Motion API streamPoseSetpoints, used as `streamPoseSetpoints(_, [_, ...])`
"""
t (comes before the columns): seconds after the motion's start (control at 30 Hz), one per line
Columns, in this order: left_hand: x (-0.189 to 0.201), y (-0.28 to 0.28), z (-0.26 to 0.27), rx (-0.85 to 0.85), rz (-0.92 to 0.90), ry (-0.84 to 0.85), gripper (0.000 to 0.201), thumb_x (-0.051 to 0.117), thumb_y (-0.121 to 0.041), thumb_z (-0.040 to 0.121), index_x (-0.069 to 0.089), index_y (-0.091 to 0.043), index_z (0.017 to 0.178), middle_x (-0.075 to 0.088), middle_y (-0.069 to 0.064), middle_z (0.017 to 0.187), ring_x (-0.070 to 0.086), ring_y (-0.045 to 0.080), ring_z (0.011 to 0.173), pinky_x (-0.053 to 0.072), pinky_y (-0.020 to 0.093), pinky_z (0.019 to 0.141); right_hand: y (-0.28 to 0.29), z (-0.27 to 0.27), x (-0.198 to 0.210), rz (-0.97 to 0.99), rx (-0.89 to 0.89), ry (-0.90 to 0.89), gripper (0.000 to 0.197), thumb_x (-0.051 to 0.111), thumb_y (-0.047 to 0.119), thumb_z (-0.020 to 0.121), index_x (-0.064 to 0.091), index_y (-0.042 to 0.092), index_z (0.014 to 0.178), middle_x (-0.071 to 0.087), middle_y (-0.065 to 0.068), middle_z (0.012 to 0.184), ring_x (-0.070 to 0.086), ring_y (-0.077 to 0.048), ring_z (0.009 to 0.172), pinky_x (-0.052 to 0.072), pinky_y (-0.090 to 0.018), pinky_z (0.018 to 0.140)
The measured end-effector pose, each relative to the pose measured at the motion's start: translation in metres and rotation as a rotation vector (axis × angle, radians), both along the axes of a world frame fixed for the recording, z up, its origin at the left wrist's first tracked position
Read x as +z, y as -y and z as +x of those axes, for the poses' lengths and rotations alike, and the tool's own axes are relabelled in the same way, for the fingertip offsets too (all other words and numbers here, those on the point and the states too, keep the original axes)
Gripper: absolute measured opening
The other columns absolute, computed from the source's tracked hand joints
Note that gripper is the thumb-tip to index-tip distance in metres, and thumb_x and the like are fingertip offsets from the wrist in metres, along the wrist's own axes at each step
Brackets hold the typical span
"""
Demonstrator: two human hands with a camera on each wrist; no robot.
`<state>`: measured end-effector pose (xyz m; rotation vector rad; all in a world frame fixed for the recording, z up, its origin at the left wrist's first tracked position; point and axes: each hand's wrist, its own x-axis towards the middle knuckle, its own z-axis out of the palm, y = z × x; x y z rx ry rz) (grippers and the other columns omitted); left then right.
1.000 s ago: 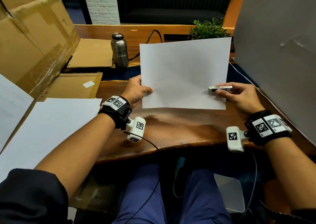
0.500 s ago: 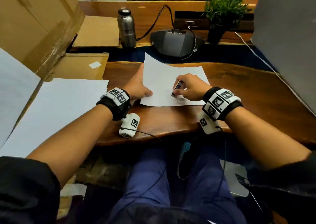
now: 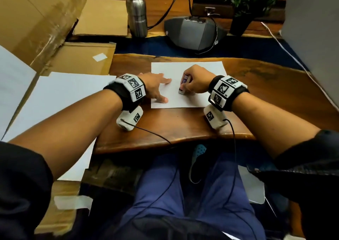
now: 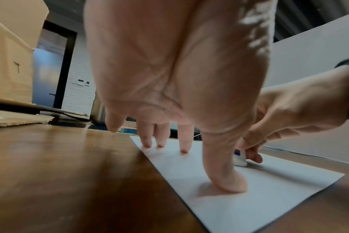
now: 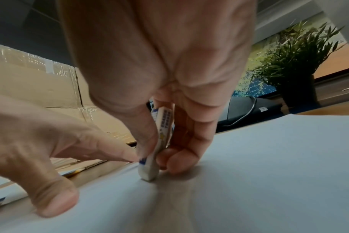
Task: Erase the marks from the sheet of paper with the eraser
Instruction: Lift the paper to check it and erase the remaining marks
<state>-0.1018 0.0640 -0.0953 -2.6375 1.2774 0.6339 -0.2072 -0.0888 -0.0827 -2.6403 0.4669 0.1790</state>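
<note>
A white sheet of paper [image 3: 207, 69] lies flat on the wooden table [image 3: 183, 126]. My left hand [image 3: 156, 87] presses the sheet's left part with straight spread fingers [image 4: 184, 141] and thumb [image 4: 225, 181]. My right hand [image 3: 196, 80] pinches a white eraser [image 3: 184, 83] in a printed sleeve, standing nearly upright with its lower end on the paper [image 5: 269, 173]. In the right wrist view the eraser [image 5: 157, 145] sits between thumb and fingers, tip touching the sheet. The eraser [image 4: 239, 157] also shows behind my left thumb. No marks are visible on the paper.
Larger white sheets [image 3: 55, 100] and cardboard boxes [image 3: 36, 19] lie at the left. Behind the table stand a steel bottle [image 3: 136, 12], a dark grey device [image 3: 194, 32] with cables and a potted plant [image 3: 251, 1]. A grey board [image 3: 315, 28] rises at the right.
A second ago both hands held the sheet up; it now lies flat on the table. My left hand spread its fingers on it, and my right hand stood the eraser on the paper.
</note>
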Motion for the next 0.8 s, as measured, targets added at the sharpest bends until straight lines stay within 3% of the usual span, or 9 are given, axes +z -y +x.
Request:
streamPoseSetpoints(0.17, [-0.006, -0.003, 0.008, -0.041, 0.035, -0.004, 0.096, 0.063, -0.065, 0.080, 0.007, -0.040, 0.154, -0.001, -0.003, 0.165, 0.011, 0.029, 0.150, 0.014, 0.058, 0.117, -0.006, 0.005, -0.001, -0.006, 0.120, -0.106, 0.023, 0.072, 0.028, 0.088, 0.068, 0.011, 0.104, 0.067, -0.005, 0.099, 0.062, -0.021, 0.088, 0.051, -0.030, 0.077])
streamPoseSetpoints(0.3, [-0.006, -0.003, 0.009, -0.054, 0.057, -0.014, 0.096, 0.061, -0.066, 0.081, 0.004, -0.041, 0.154, -0.004, -0.003, 0.165, 0.007, 0.029, 0.150, 0.011, 0.062, 0.116, 0.002, 0.006, -0.001, 0.049, -0.012, -0.030, 0.020, 0.073, 0.023, 0.087, 0.067, 0.010, 0.102, 0.070, -0.010, 0.099, 0.067, -0.024, 0.088, 0.057, -0.034, 0.080])
streamPoseSetpoints(0.37, [-0.005, -0.004, 0.009, -0.057, 0.056, -0.023, 0.096, 0.061, -0.065, 0.081, 0.004, -0.040, 0.154, -0.005, -0.003, 0.165, 0.006, 0.028, 0.151, 0.011, 0.062, 0.116, 0.001, 0.004, -0.002, 0.047, 0.049, -0.055, 0.018, 0.073, 0.024, 0.087, 0.068, 0.012, 0.099, 0.070, -0.008, 0.097, 0.067, -0.024, 0.088, 0.058, -0.037, 0.082])
streamPoseSetpoints(0.47, [-0.005, -0.004, 0.009, -0.073, 0.051, -0.032, 0.097, 0.061, -0.065, 0.081, 0.002, -0.039, 0.154, -0.006, -0.002, 0.165, 0.006, 0.027, 0.151, 0.015, 0.060, 0.117, -0.005, 0.002, 0.005, 0.013, 0.163, -0.158, 0.017, 0.073, 0.026, 0.087, 0.069, 0.013, 0.096, 0.071, -0.004, 0.092, 0.065, -0.018, 0.081, 0.055, -0.031, 0.079])
streamPoseSetpoints(0.57, [-0.003, -0.004, 0.010, -0.086, 0.055, -0.036, 0.101, 0.061, -0.066, 0.081, -0.001, -0.035, 0.155, -0.008, -0.001, 0.164, 0.004, 0.025, 0.151, 0.016, 0.056, 0.118, -0.005, 0.019, 0.011, 0.026, 0.055, -0.047, 0.023, 0.074, 0.023, 0.086, 0.070, 0.009, 0.104, 0.071, -0.007, 0.097, 0.067, -0.021, 0.087, 0.057, -0.033, 0.082])
streamPoseSetpoints(0.67, [-0.004, -0.006, 0.012, -0.091, 0.058, -0.048, 0.106, 0.060, -0.065, 0.083, -0.005, -0.024, 0.156, -0.011, 0.001, 0.164, 0.000, 0.022, 0.151, 0.011, 0.045, 0.121, -0.014, 0.038, 0.009, -0.003, 0.021, 0.010, 0.026, 0.075, 0.022, 0.085, 0.071, 0.008, 0.106, 0.071, -0.008, 0.099, 0.067, -0.022, 0.089, 0.055, -0.031, 0.077])
streamPoseSetpoints(0.8, [-0.007, -0.004, 0.016, -0.107, 0.078, -0.052, 0.109, 0.058, -0.068, 0.082, -0.007, -0.022, 0.156, -0.013, 0.001, 0.164, -0.003, 0.022, 0.151, 0.010, 0.045, 0.120, -0.018, 0.045, -0.001, -0.012, 0.033, 0.030, 0.024, 0.073, 0.021, 0.088, 0.069, 0.009, 0.108, 0.067, -0.006, 0.100, 0.061, -0.019, 0.088, 0.050, -0.027, 0.074])
